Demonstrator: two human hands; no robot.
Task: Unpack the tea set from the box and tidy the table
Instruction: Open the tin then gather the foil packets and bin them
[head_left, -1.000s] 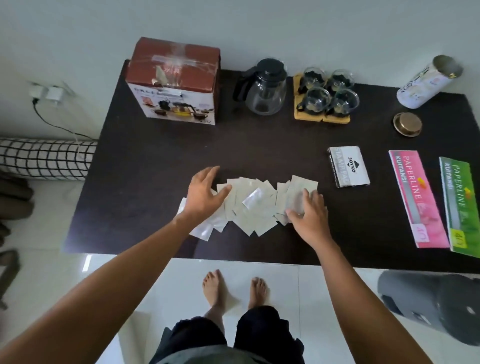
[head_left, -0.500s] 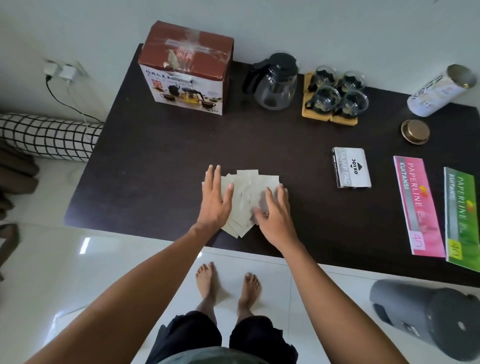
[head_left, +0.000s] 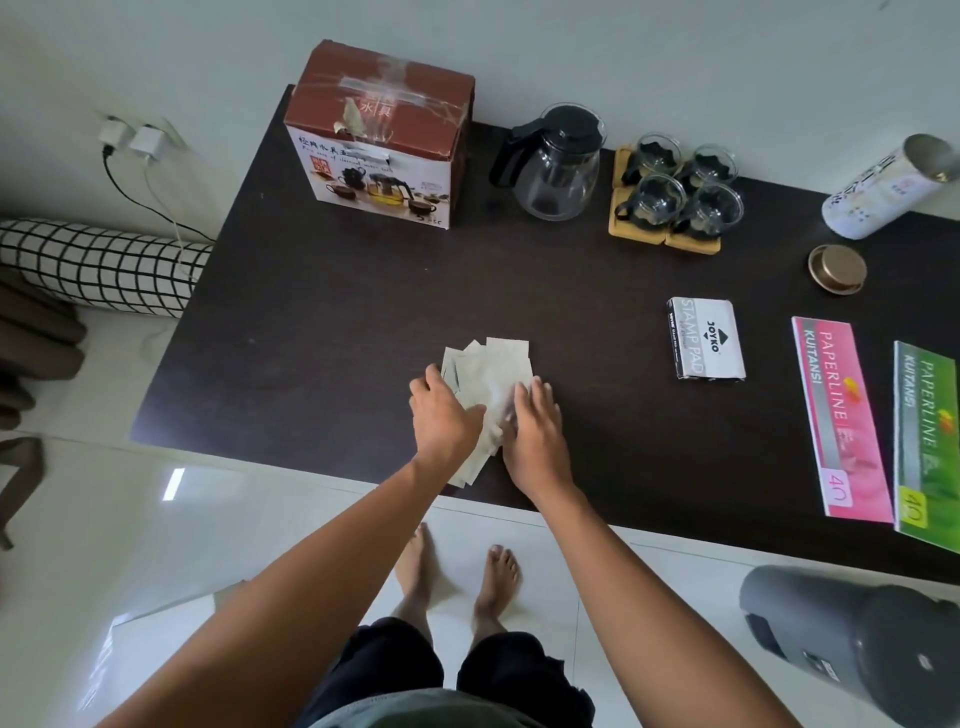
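Note:
Several pale paper sachets (head_left: 485, 371) lie bunched in a rough pile near the front edge of the dark table (head_left: 322, 322). My left hand (head_left: 444, 418) presses on the pile's left side and my right hand (head_left: 535, 434) on its right side, fingers flat, squeezing the sachets between them. At the back stand the brown and white tea set box (head_left: 379, 140), a glass teapot with a black lid (head_left: 556, 161) and several glass cups on wooden coasters (head_left: 675, 197).
Right of the pile lie a stamp pad box (head_left: 706, 338), a pink receipt book (head_left: 836, 415) and a green one (head_left: 927, 441). A gold lid (head_left: 836, 269) and an open white tin (head_left: 888, 187) sit at the back right. A grey cylinder (head_left: 857, 639) stands on the floor.
Both hands have slid inward, pushing the spread-out sachets into one tighter pile. The view has shifted, so the table's objects appear farther right.

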